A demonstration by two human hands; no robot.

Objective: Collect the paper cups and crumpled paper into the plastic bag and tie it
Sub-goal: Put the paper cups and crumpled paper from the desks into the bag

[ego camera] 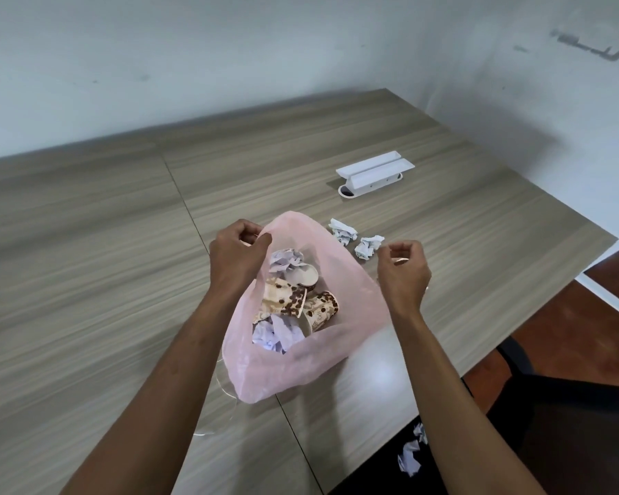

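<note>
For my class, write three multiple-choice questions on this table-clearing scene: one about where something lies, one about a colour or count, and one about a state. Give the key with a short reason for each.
1. Where do the two loose crumpled white paper balls on the wood-grain table lie?
A. Inside the white plastic tray
B. Beside the bag, near the right hand
C. Under the left forearm

2. What colour is the thin plastic bag?
A. Pink
B. Black
C. Green

3. What is the state of the bag?
A. Tied shut
C. Folded flat and empty
B. Held open, with printed paper cups and paper inside

Key:
1 B: both balls sit on the table just past the right hand.
2 A: its film is translucent pink.
3 B: the left hand pinches the rim and the contents show through the mouth.
</note>
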